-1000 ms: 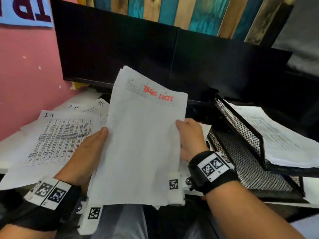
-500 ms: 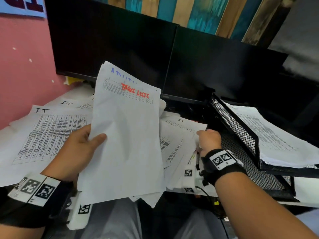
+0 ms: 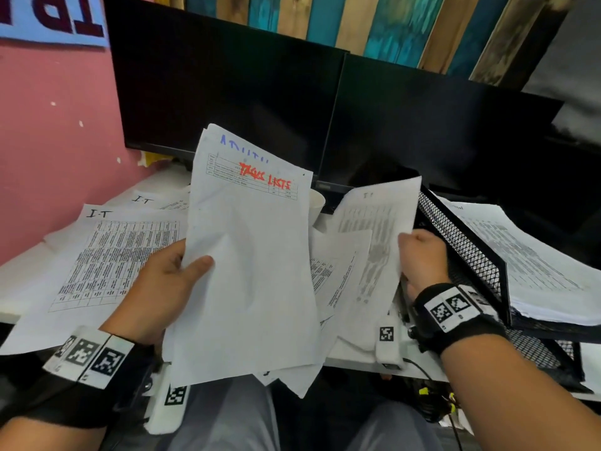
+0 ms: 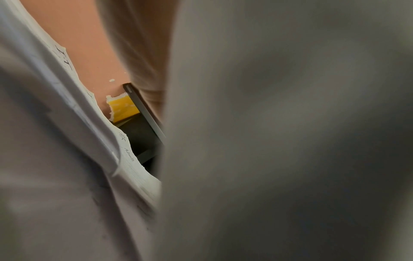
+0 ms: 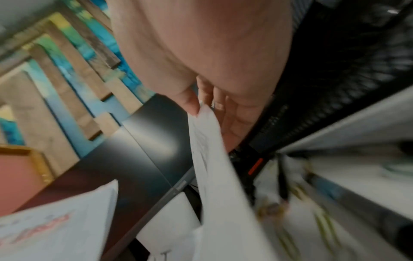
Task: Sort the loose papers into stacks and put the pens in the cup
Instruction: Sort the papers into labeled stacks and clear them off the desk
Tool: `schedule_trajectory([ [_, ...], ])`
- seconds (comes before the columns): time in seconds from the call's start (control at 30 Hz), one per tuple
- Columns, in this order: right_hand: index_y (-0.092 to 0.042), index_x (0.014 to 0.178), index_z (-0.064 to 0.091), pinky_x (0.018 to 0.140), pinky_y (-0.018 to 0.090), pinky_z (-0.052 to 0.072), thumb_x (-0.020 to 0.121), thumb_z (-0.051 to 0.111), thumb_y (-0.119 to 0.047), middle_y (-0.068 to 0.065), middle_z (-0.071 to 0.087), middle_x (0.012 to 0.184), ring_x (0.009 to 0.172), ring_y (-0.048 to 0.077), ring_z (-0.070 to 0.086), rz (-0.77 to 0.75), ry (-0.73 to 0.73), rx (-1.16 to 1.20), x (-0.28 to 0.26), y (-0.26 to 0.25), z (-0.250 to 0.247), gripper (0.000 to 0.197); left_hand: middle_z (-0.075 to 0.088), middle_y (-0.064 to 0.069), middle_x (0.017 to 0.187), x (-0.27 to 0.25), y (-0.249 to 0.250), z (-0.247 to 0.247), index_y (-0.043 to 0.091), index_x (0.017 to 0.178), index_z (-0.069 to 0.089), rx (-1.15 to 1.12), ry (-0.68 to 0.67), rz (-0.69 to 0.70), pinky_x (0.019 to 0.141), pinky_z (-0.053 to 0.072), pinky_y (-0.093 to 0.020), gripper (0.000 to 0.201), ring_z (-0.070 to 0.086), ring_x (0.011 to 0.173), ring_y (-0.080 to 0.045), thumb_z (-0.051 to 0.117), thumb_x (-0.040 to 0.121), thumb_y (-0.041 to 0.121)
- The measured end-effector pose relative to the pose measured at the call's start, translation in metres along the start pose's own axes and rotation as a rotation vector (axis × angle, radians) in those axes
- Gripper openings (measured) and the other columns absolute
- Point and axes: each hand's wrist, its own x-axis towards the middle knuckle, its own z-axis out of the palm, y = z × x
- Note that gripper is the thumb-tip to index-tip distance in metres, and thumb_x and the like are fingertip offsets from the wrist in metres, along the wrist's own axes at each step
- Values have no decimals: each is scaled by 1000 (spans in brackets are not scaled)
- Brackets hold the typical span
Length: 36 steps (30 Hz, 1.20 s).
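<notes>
1. White sheet point(image 3: 250, 271) bears red and blue lettering.
2. White papers point(image 3: 107, 255) carry black printed tables.
3. Tray point(image 3: 468, 255) is black mesh.
4. Wall point(image 3: 55, 125) is pink.
5. Planks point(image 3: 390, 24) are teal and brown.
6. Monitors point(image 3: 227, 102) are black.

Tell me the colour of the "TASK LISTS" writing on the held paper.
Red, on the paper in the left hand; clearest in the head view.

Bare forearms; 2 black wristbands point(image 3: 455, 317) bearing white square-coded tags; grey trousers point(image 3: 227, 418), apparently; white wrist-mounted cameras.
</notes>
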Motion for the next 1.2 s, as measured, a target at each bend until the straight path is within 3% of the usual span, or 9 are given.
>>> schedule_trajectory([
  [0.13,-20,88,63,76,42,65,94,55,-14,-1,78,84,81,23,76,-252,2,42,-12,-49,-13,12,82,0,98,2,-4,2,23,104,75,-24,13,-15,80,59,-43,22,79,85,-23,59,103,9],
  [0.27,-19,99,65,56,19,53,100,57,-12,-22,71,64,58,-6,64,-489,-39,86,-35,-94,-21,10,82,1,96,1,-7,5,25,100,75,-26,16,-17,80,58,-41,24,79,84,-20,57,104,9],
  [0.37,-24,91,66,66,29,58,96,61,-12,-12,74,73,70,7,69,-547,-80,205,-56,-121,-24,14,82,0,98,2,-7,3,25,101,75,-23,23,-26,85,59,-46,23,79,89,-25,58,104,10],
  [0.47,-19,96,67,80,40,64,101,57,-8,2,81,97,91,20,78,-493,-186,348,-72,-135,-26,16,82,-1,100,1,-6,2,25,102,75,-18,32,-29,90,59,-52,22,78,93,-29,58,104,10],
  [0.6,-11,108,64,79,43,65,107,49,-4,11,81,109,98,25,79,-352,-277,512,-82,-141,-26,16,81,-2,104,0,-4,0,23,109,74,-37,21,-17,91,59,-51,21,78,97,-29,57,104,11],
  [0.77,-6,117,64,77,46,66,107,46,-3,15,80,112,103,31,78,-105,-344,518,-66,-112,-2,22,81,-9,100,-7,8,1,12,114,73,-82,-38,5,70,65,-41,18,79,89,-29,60,102,9],
  [0.93,-7,96,66,57,32,62,105,47,0,10,79,87,67,17,76,107,-414,343,-65,-58,35,23,80,-11,106,-8,12,1,17,110,74,-200,-57,-36,76,63,-40,24,78,94,-29,51,104,10],
  [1.1,-6,105,68,93,64,58,98,55,-8,24,75,115,99,43,76,179,-408,267,-72,-19,71,15,54,22,124,-18,20,7,23,140,59,-48,-46,8,95,35,-10,38,54,115,4,48,106,36],
  [1.2,-9,113,63,89,62,61,98,60,-7,21,76,113,103,40,76,174,-369,295,-71,-13,82,15,76,17,101,-18,21,7,38,109,68,77,-159,51,89,49,-15,24,71,97,5,64,91,53],
])
